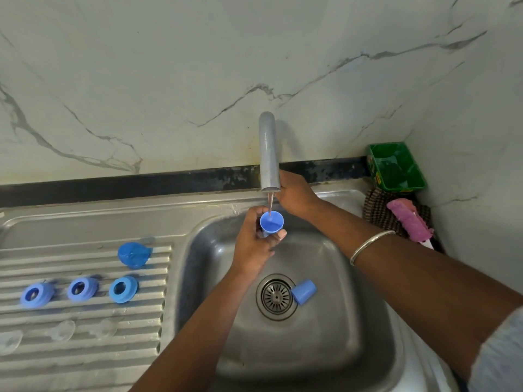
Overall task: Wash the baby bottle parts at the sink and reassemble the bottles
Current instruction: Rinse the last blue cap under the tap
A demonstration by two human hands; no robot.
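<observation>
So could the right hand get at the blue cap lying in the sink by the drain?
Probably yes. The blue cap lies uncovered on the sink floor beside the drain, nothing over it. The right hand is up behind the tap and would need to come down first.

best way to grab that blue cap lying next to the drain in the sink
The blue cap lies on its side by the drain, open end toward the lower left. Likely best: come from above and pinch across its round wall, near the wider open end.
</observation>
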